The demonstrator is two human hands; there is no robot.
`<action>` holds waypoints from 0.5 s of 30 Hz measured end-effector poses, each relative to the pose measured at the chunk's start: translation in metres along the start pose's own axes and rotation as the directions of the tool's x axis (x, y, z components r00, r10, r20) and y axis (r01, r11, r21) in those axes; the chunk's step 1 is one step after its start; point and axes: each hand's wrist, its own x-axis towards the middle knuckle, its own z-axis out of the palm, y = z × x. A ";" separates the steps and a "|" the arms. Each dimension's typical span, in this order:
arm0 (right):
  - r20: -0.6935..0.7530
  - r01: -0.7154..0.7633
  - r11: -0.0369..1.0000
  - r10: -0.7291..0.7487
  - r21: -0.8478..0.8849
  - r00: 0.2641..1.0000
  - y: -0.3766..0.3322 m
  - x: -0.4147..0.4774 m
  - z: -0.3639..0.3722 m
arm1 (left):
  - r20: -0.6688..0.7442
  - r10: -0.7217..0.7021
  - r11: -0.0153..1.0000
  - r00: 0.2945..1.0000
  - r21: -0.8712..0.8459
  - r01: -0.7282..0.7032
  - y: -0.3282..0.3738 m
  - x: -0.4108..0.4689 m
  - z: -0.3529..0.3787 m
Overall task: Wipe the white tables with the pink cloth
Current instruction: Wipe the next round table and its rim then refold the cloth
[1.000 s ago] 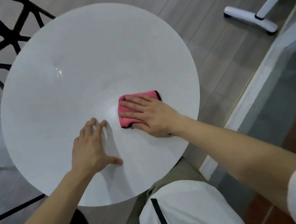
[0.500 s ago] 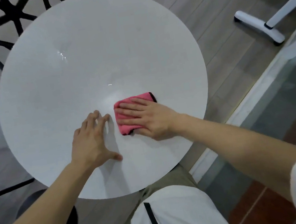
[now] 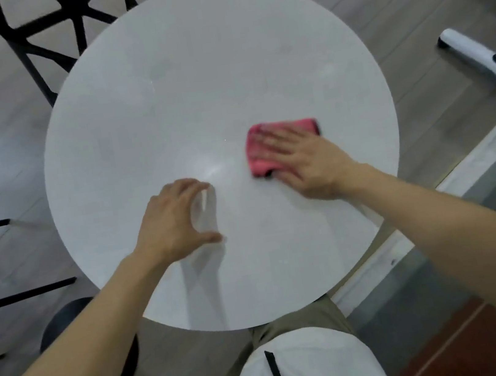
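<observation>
While the right hand (image 3: 303, 160) lies flat, fingers straight, pressing the folded pink cloth (image 3: 259, 157) onto the round white table (image 3: 191, 77) right of the frame's centre, the left hand (image 3: 174, 218) braces on spread fingertips and thumb at lower centre, holding nothing. The cloth looks soft, light and limp and would probably bunch if pinched at an edge, so a broad palm press over its middle suits it.

No legible txt, labels, brands, nos. or signs anywhere in frame.
</observation>
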 end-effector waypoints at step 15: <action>0.057 0.058 0.997 -0.061 0.043 0.997 0.016 0.089 -0.001 | -0.043 -0.337 0.938 0.940 0.070 0.340 -0.044 0.035 0.005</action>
